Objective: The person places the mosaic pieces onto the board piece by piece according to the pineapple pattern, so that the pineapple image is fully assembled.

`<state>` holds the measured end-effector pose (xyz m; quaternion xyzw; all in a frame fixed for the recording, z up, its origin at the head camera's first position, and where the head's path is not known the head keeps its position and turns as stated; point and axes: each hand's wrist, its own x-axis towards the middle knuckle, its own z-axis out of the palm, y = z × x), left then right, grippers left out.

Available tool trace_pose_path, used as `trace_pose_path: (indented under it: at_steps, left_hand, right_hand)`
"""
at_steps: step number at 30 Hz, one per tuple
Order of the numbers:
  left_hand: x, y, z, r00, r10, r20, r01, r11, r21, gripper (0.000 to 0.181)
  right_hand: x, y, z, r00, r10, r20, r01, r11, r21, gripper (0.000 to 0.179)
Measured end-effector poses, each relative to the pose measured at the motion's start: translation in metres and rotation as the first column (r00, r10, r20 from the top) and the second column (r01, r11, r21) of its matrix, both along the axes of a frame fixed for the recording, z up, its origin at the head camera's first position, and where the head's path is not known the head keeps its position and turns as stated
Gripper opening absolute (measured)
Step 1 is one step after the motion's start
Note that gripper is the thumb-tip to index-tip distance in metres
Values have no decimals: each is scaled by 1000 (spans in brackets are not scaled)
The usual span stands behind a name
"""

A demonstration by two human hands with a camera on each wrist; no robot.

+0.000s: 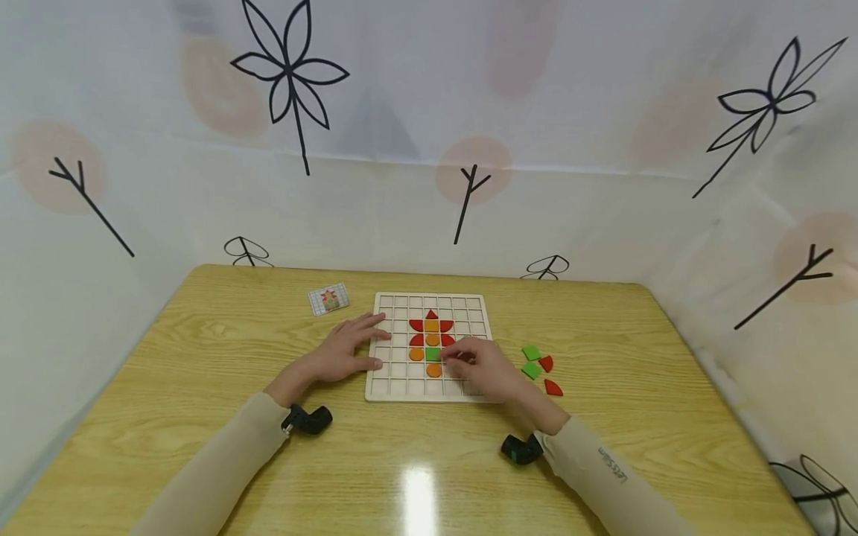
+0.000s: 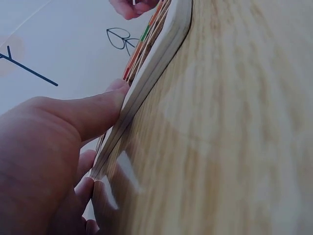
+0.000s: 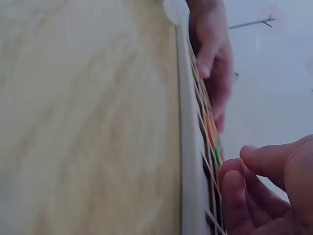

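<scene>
A pale wooden grid board [image 1: 395, 387] lies on the table with flat coloured pieces set in its cells. A red triangle [image 1: 431, 315] tops a yellow-orange square [image 1: 431, 326], flanked by red quarter-circles [image 1: 416, 325]. Orange discs [image 1: 417, 354] sit around a green square [image 1: 433, 355] lower down. My left hand [image 1: 345, 350] rests along the board's left edge, fingers extended, thumb [image 2: 105, 110] against the rim. My right hand [image 1: 479, 365] is over the board's right side, its bent fingertips right beside the green square. Whether they pinch a piece, I cannot tell.
A small pattern card [image 1: 329, 299] with a similar coloured figure lies beyond the board to the left. Right of the board are loose green squares [image 1: 531, 353] and red quarter-circles [image 1: 553, 388]. A printed white cloth [image 1: 402, 208] hangs behind the wooden table [image 1: 335, 461].
</scene>
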<state>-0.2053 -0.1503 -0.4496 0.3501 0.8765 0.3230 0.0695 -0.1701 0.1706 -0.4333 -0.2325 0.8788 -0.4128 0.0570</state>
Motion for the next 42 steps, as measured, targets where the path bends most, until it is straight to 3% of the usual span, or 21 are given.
trace_pose_path:
  at_steps: [7, 11, 18, 23, 28, 42]
  left_hand:
    - [0, 0, -1, 1000, -7, -2, 7, 1000, -4, 49]
    - [-1, 0, -2, 1000, -4, -2, 4, 1000, -10, 49]
    - [-1, -1, -1, 1000, 4, -1, -4, 1000, -21, 50]
    - [-2, -2, -3, 1000, 7, -3, -7, 1000, -27, 50]
    - [-3, -2, -4, 1000, 5, 0, -5, 1000, -21, 51]
    - [-2, -1, -1, 1000, 15, 17, -14, 999, -33, 51]
  right_hand:
    - [-8, 48, 8, 993, -118, 3, 118, 992, -45, 22]
    - [-13, 83, 9, 984, -179, -12, 179, 984, -21, 23]
    - [-14, 128, 10, 984, -167, 60, 164, 985, 53, 25]
    - [-14, 138, 7, 989, -134, 57, 128, 987, 99, 24]
    - [-16, 139, 5, 987, -157, 33, 152, 980, 126, 24]
    - [-16, 139, 6, 972, -200, 120, 201, 980, 7, 24]
